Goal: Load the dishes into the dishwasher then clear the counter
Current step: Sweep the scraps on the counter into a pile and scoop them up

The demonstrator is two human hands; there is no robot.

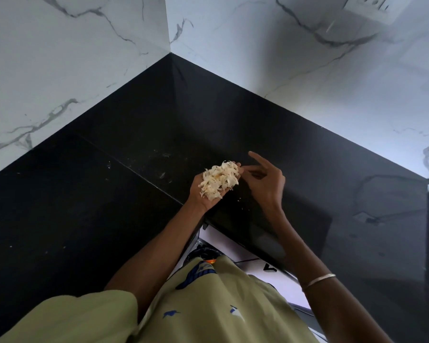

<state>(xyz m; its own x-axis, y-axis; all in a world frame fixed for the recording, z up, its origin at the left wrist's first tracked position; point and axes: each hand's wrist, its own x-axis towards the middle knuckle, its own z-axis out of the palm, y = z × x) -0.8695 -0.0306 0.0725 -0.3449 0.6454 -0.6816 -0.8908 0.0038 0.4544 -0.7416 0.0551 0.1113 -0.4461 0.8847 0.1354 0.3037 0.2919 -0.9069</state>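
Observation:
My left hand (200, 196) is held palm up over the black counter (89, 209), cupped around a heap of pale dry peels (219, 179) that look like garlic skins. My right hand (265, 179) hovers just to the right of the heap, its fingers loosely spread and its thumb and fingertip near the pile's edge; it holds nothing that I can see. A few small flakes (162, 175) lie scattered on the counter near the hands. No dishes or dishwasher show in this view.
The glossy black counter runs into a corner between two white marble-pattern walls (60, 70). A white socket plate (367, 6) sits high on the right wall. Below the counter edge I see white floor tiles (235, 251) and a dark bin opening (206, 253).

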